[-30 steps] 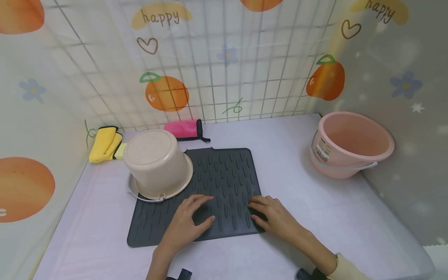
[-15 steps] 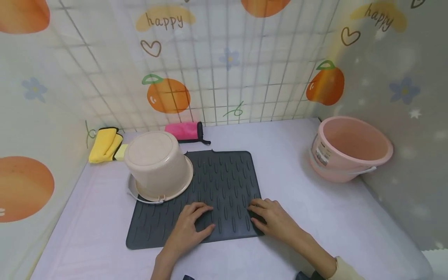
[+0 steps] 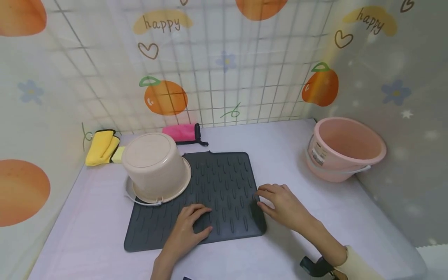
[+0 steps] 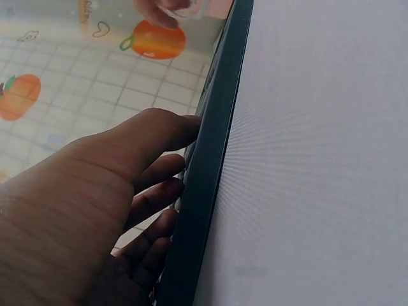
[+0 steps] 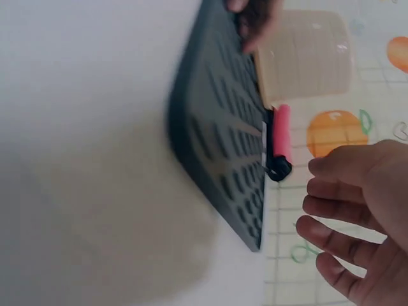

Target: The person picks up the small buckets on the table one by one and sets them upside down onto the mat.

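Note:
A dark grey ridged mat (image 3: 224, 182) lies flat on the white-covered table. My left hand (image 3: 183, 231) rests on its front part with relaxed fingers, thumb and forefinger apart around nothing. In the left wrist view the fingertips of that left hand (image 4: 121, 175) meet the mat just behind its front edge (image 4: 207, 153). Above the mat's right edge hovers my right hand (image 3: 285, 206), fingers loosely bent and holding nothing; the right wrist view shows this hand (image 5: 363, 210) apart from the mat (image 5: 223, 140). An upside-down beige bucket (image 3: 154, 167) stands on the mat's left side.
A pink bucket (image 3: 320, 169) with a pale handle stands upright at the right. Behind the mat lies a pink cloth (image 3: 180, 133) with black trim. A folded yellow cloth (image 3: 101, 147) is at the far left. A printed curtain (image 3: 241, 89) closes off the back.
My right hand has lifted off the mat's right edge and shifted slightly right. The left hand stays on the mat; the view has tilted a little.

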Motion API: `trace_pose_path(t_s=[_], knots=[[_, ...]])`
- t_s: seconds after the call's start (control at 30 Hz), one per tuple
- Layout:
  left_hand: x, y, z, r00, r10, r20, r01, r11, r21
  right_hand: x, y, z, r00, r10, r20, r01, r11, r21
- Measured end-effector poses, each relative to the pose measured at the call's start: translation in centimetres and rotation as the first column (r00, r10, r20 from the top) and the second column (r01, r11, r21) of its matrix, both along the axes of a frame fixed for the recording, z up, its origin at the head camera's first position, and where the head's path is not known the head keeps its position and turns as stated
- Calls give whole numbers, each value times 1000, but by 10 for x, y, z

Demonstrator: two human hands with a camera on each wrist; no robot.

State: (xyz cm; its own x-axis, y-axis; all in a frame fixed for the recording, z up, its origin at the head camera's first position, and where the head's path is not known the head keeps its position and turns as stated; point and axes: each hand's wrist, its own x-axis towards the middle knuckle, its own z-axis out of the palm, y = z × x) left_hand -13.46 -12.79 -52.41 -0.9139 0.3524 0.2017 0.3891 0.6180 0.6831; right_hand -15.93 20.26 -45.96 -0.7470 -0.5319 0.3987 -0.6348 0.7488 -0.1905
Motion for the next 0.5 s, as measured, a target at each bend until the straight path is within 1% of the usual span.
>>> trace_pose_path(t_s=[0.23,0.4,0.5], knots=[[0,1,-1,1000,-4,20,4,1000,10,-16,22,26,994,-37,-104,33,999,-41],[1,0,0,1000,0,24,0,1000,11,-29,38,46,991,-68,-114,58,994,-89],[0,-1,-1,1000,5,15,-6,1000,5,-35,46,57,988,-96,-124,84,992,-97]])
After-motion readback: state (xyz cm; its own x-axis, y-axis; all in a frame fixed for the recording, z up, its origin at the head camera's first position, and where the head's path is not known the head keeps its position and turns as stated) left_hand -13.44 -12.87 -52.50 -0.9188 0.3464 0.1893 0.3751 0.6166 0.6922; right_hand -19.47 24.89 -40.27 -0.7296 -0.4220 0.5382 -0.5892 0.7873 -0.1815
